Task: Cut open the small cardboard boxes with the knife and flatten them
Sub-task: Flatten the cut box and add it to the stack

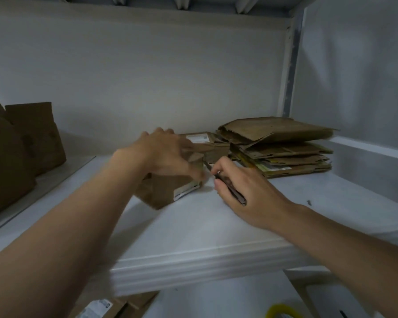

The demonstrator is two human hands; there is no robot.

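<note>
A small brown cardboard box (166,191) with a white label stands on the white shelf (216,226). My left hand (168,152) lies over its top with the fingers curled round the upper edge. My right hand (241,191) grips a dark knife (230,189), its blade tip pointing at the box's right upper corner. A second small box (207,143) with a white label sits behind the first. A stack of flattened cardboard (278,148) lies at the back right.
Larger brown boxes (21,148) stand on the neighbouring shelf at the left. A white post (290,72) and side wall close off the right. On the lower level lie a labelled box (106,308) and a yellow object (280,311).
</note>
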